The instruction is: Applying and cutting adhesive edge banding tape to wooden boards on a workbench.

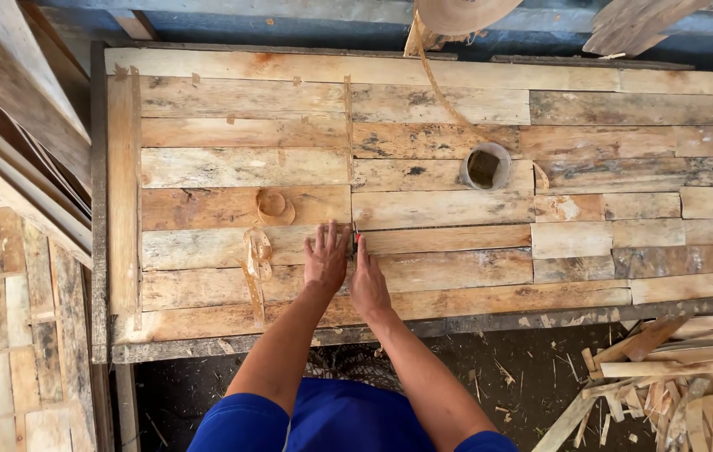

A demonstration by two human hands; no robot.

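Two hands: left hand (pixel 325 259) flat, right hand (pixel 368 283) gripping red-handled tool (pixel 357 240).

A small round container (pixel 485 166) stands on the boards well right of centre, something dark inside it; what it holds cannot be told from here. A strip of veneer tape (pixel 440 92) trails down toward it from a roll (pixel 461 12) at the top edge. Two curled tape scraps lie further left: one coiled (pixel 272 206), one hanging long (pixel 253 268). Stacked planks (pixel 13 151) lean at the left, over a slatted panel (pixel 5 335). Offcuts (pixel 666 377) pile on the dark ground (pixel 490 368) at lower right.
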